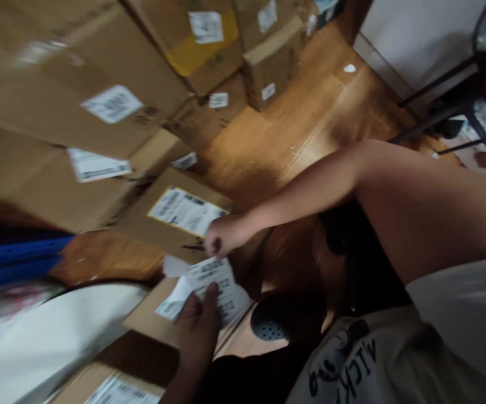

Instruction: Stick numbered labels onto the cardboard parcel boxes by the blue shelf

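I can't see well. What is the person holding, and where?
The left hand grips white printed paper labels at their lower edge; the right hand pinches their top.

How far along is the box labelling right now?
Done: several stacked cartons already carry labels, including the box by the right hand. In hand: the left hand holds a printed label sheet over a carton whose visible top is bare. Left: that label is not yet stuck down.
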`<act>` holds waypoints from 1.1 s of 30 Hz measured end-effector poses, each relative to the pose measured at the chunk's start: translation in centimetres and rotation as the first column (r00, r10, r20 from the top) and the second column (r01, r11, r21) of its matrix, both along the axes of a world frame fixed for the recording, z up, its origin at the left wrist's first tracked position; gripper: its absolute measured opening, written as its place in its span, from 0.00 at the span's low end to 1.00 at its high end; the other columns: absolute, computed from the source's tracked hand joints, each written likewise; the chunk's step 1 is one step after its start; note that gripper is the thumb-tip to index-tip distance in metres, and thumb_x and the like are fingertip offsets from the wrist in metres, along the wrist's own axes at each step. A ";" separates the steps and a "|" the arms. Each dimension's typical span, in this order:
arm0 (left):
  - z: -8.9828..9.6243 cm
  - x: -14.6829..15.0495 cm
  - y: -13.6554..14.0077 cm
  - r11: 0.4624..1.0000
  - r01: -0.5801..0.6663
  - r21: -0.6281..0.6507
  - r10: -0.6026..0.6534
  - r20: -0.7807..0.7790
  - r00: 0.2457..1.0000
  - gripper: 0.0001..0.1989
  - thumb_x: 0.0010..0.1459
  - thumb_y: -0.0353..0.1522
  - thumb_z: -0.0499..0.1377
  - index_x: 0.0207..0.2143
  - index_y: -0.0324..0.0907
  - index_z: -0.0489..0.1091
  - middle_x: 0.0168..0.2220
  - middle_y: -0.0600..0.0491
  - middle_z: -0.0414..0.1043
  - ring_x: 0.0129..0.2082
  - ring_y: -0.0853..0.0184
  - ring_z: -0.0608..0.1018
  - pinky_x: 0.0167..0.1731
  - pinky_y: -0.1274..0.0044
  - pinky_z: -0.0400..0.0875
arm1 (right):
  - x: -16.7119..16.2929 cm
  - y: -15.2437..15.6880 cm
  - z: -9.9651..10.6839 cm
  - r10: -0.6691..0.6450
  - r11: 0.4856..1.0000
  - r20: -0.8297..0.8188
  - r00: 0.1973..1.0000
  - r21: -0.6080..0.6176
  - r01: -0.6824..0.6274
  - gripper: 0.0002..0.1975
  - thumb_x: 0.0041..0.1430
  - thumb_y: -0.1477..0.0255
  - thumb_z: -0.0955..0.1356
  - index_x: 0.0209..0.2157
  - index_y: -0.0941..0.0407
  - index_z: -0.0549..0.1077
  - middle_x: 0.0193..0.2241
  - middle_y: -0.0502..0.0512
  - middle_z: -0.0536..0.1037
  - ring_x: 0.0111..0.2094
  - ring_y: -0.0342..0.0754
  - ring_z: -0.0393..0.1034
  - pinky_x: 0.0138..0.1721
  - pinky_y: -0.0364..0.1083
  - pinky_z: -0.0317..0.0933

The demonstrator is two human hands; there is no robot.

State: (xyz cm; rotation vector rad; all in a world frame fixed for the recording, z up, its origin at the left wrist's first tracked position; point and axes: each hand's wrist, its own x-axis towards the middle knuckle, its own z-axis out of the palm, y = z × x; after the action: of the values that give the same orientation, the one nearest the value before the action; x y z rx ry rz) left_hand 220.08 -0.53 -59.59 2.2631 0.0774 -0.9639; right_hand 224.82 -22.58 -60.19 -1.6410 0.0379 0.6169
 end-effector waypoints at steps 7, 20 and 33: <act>0.8 -1.3 -0.9 0.981 -0.088 -0.173 0.050 -0.213 0.976 0.32 0.44 0.59 0.59 0.39 0.42 0.74 0.31 0.50 0.81 0.32 0.58 0.81 0.33 0.71 0.78 | -2.2 -1.7 -1.3 0.224 0.973 -0.031 0.974 -0.046 -0.225 0.07 0.53 0.87 0.70 0.32 0.65 0.81 0.14 0.40 0.74 0.18 0.35 0.64 0.22 0.35 0.53; 0.6 -0.9 -0.8 0.961 -0.175 -0.214 0.121 -0.244 0.962 0.36 0.40 0.62 0.58 0.36 0.40 0.74 0.29 0.48 0.79 0.30 0.59 0.78 0.32 0.70 0.75 | -2.0 -0.8 -1.8 0.161 0.980 -0.045 0.986 -0.106 -0.165 0.04 0.51 0.82 0.73 0.28 0.60 0.80 0.22 0.47 0.78 0.25 0.40 0.69 0.30 0.39 0.60; 4.5 4.9 0.7 0.377 0.913 -0.157 -0.873 -0.390 0.293 0.25 0.39 0.47 0.64 0.10 0.44 0.53 0.09 0.61 0.49 0.15 0.72 0.56 0.20 0.74 0.49 | -17.8 6.1 -8.5 -0.429 0.882 -0.198 0.881 -0.305 0.361 0.06 0.46 0.68 0.74 0.23 0.56 0.77 0.21 0.49 0.77 0.25 0.45 0.69 0.28 0.43 0.60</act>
State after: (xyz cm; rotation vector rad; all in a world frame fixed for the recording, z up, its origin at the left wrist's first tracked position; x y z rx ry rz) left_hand 225.01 0.22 -55.07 2.0249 -1.1538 -2.0613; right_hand 207.00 -16.49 -68.69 -1.7245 0.6624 0.5165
